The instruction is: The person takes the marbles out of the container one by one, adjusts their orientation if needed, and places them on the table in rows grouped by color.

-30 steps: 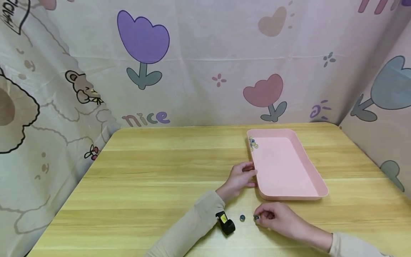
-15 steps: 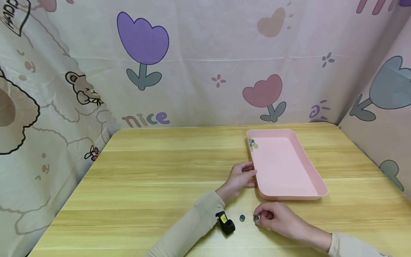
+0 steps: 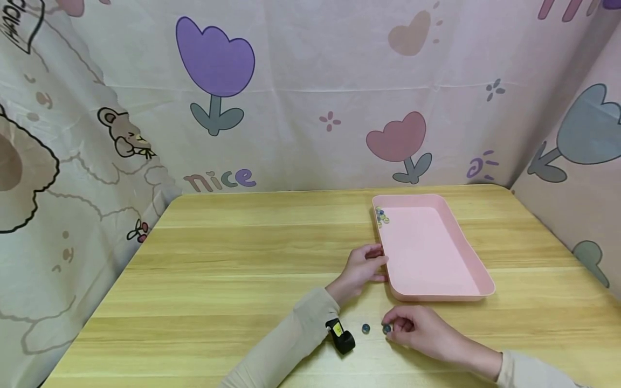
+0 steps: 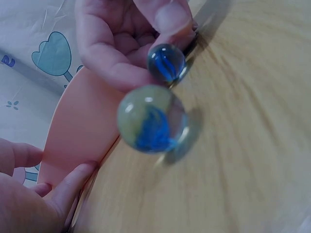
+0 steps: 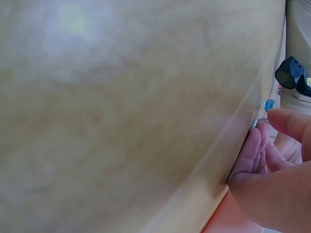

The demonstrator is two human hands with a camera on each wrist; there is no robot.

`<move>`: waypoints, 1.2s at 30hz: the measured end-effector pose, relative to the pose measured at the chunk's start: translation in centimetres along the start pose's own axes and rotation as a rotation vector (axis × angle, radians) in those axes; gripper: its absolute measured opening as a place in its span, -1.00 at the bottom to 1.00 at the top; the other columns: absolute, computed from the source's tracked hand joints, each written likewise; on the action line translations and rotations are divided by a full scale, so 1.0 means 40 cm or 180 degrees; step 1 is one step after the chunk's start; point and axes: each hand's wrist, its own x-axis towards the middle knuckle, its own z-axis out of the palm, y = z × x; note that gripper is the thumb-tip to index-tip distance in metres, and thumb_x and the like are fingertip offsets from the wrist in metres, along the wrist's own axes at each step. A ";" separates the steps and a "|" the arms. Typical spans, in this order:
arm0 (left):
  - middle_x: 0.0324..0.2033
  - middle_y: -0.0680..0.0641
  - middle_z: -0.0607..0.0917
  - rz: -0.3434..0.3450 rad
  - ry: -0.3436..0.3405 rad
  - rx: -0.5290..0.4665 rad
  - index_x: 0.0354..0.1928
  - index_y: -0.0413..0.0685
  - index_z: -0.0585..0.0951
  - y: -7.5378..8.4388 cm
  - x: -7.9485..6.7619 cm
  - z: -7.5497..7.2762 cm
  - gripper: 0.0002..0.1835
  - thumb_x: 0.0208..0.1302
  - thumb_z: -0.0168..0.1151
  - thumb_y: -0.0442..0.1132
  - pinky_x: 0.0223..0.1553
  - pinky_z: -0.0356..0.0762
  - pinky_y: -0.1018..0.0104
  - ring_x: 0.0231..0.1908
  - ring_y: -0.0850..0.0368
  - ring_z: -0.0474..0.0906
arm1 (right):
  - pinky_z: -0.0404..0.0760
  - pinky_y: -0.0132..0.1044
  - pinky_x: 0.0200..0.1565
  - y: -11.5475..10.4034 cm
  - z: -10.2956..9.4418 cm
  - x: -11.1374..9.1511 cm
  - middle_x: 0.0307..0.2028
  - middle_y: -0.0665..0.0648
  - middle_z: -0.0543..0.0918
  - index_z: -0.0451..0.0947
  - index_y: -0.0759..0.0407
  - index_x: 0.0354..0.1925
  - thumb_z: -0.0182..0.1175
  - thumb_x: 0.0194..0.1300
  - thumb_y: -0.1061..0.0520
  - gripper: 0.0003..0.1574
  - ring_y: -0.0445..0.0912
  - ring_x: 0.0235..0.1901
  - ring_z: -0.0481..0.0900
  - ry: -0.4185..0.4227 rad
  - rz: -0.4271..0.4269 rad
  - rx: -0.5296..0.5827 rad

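Observation:
My left hand (image 3: 360, 270) holds the left side wall of a pink tray (image 3: 436, 253), its fingertips at the rim and outer wall. Just in front of the tray's near edge, my right hand (image 3: 427, 331) pinches a glass marble (image 3: 386, 328) between thumb and forefinger, low over the table. In the left wrist view, that marble (image 4: 166, 63) shows blue swirls inside. A second clear-and-blue marble (image 3: 366, 328) lies on the table to its left, closer to the left wrist camera. Several small marbles (image 3: 381, 215) sit inside the tray along its far left wall.
The wood-grain table (image 3: 218, 269) reaches back to a printed cloth backdrop (image 3: 291, 108). A black camera (image 3: 342, 338) is strapped at the left wrist, close to the loose marble. Beige sleeves (image 3: 286, 339) cover both forearms.

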 end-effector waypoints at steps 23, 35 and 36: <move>-0.11 -0.12 0.58 -0.0039 0.0048 -0.0007 0.19 -0.35 0.47 -0.004 0.006 0.003 -0.57 0.27 0.20 -0.46 -0.32 0.74 0.20 -0.28 0.01 0.62 | 0.50 -0.46 -0.53 -0.004 -0.014 -0.001 -0.50 -0.09 0.51 0.57 0.30 -0.17 0.34 0.10 0.27 -0.72 -0.32 -0.51 0.43 -0.0050 0.0313 0.0154; -0.10 -0.11 0.57 -0.0063 0.0093 0.0004 0.20 -0.35 0.47 -0.001 0.007 0.005 -0.55 0.26 0.21 -0.46 -0.33 0.74 0.22 -0.27 0.02 0.61 | 0.50 -0.46 -0.52 -0.005 -0.031 -0.022 -0.46 -0.01 0.54 0.54 0.36 -0.16 0.30 0.10 0.32 -0.71 -0.29 -0.49 0.46 -0.0068 0.0495 0.0324; -0.10 -0.11 0.57 -0.0067 0.0095 0.0008 0.20 -0.34 0.47 -0.001 0.007 0.005 -0.55 0.26 0.21 -0.46 -0.33 0.74 0.22 -0.27 0.01 0.62 | 0.50 -0.46 -0.51 -0.005 -0.032 -0.023 -0.45 0.00 0.55 0.54 0.36 -0.15 0.28 0.13 0.33 -0.73 -0.29 -0.48 0.46 -0.0078 0.0494 0.0352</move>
